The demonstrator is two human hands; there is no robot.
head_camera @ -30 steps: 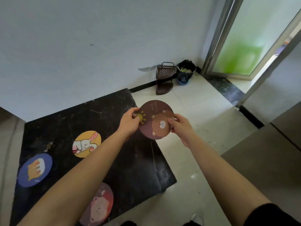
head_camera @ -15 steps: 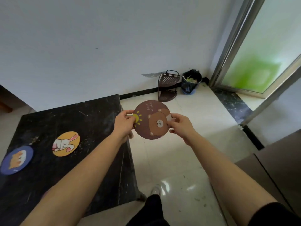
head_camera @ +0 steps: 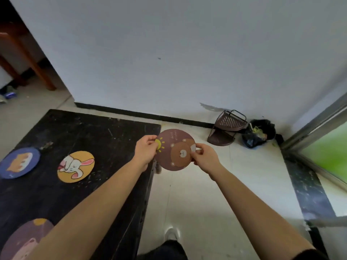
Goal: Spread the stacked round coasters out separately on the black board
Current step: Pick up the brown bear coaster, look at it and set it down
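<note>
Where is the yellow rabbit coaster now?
On the black board, left of the left hand, between the blue coaster and the held bear coaster.

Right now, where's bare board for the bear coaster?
Free: the black board from the rabbit coaster to its right edge, beside the left hand. Crowded: left side, with the blue coaster and pink coaster.

Three coasters (head_camera: 75,166) lie apart on the board (head_camera: 105,139) to my left; another coaster (head_camera: 175,149) sits between my hands, beyond its right edge.
</note>
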